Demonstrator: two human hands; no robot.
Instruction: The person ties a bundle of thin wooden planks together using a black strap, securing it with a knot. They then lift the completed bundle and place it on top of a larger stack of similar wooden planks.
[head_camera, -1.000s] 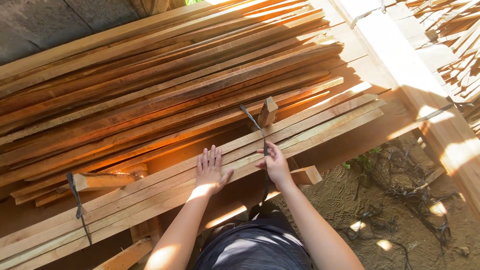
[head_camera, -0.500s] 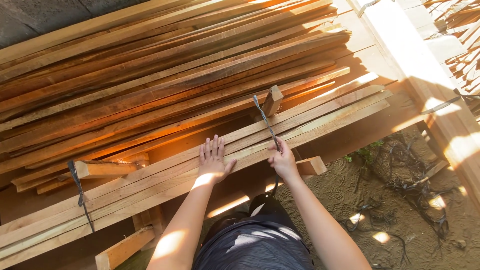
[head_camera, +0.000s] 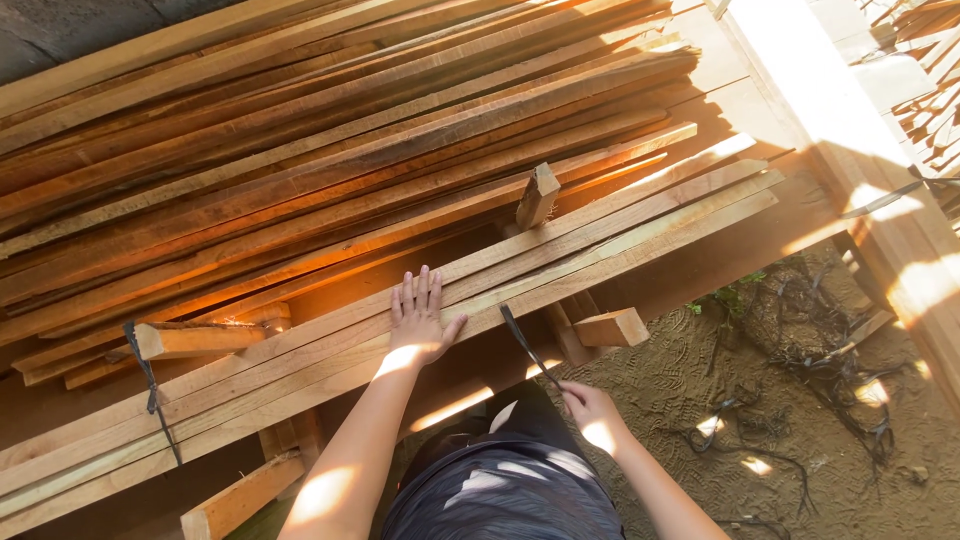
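My right hand (head_camera: 592, 412) has come back off the planks (head_camera: 560, 262) toward me, near right, pulling the dark strap (head_camera: 528, 346) loose with it; earlier it lay across the bundle by the upright block (head_camera: 537, 195). The pale planks run left to right below the darker stack (head_camera: 330, 150). My left hand (head_camera: 420, 318) rests flat, fingers spread, on them. My right is clenched on the strap's near end.

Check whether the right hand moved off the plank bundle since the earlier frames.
Yes. The right hand has dropped off the plank bundle toward the body, holding the dark strap.
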